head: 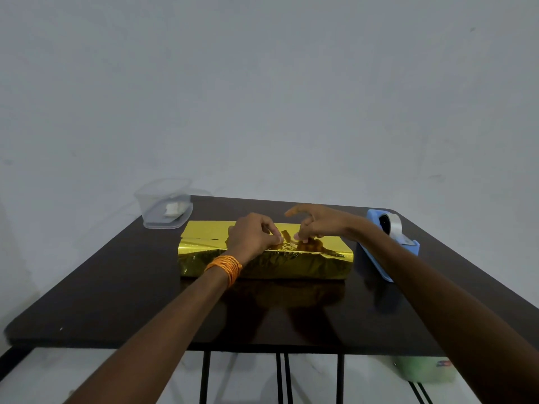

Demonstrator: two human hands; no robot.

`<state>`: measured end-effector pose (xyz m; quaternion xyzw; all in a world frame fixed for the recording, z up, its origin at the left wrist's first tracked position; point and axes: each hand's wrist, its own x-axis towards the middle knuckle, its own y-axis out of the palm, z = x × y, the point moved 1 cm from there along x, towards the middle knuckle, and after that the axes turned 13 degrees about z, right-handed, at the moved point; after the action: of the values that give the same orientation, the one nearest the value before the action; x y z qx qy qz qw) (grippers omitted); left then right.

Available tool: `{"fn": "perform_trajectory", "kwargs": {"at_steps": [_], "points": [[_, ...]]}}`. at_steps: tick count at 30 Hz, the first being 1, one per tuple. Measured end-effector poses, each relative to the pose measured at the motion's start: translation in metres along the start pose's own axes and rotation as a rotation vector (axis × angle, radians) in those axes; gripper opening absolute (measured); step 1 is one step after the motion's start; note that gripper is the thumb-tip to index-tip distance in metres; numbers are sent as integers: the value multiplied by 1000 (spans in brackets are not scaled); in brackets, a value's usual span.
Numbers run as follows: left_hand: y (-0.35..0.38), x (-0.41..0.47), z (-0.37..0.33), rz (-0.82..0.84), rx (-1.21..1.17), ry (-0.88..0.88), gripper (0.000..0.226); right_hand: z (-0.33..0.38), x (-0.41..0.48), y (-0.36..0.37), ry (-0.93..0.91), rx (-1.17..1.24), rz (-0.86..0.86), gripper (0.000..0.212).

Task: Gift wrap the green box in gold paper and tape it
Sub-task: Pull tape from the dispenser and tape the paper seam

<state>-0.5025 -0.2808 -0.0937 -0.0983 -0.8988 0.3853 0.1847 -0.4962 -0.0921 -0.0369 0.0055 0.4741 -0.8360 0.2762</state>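
The box is fully covered by shiny gold paper (262, 262) and lies in the middle of the dark table (116, 287); no green shows. My left hand (252, 236), with an orange thread band at the wrist, rests on top of the package with curled fingers pinching something small at the paper's seam. My right hand (318, 224) is just to its right, thumb and fingers pinching at the same spot, the index finger stretched out. What they pinch looks like a clear tape piece, but it is too small to tell. A paper flap (204, 230) lies loose at the far left.
A blue tape dispenser (390, 243) with a clear roll stands right of the package. A clear plastic container (164, 205) holding something white sits at the table's far left corner. A green object (423, 370) lies on the floor under the right edge.
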Motion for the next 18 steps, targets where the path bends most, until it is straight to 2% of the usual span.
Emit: {"fn": "perform_trajectory", "kwargs": {"at_steps": [9,13,18], "points": [[0,-1,-1,2,15,8,11,1,12,-1,80,-146,11,70],[1,-1,-1,5,17,8,10,-5,12,-5,178,-163,-14,75],[1,-1,2,8,11,13,11,-16,-6,-5,274,-125,-61,61]]}}
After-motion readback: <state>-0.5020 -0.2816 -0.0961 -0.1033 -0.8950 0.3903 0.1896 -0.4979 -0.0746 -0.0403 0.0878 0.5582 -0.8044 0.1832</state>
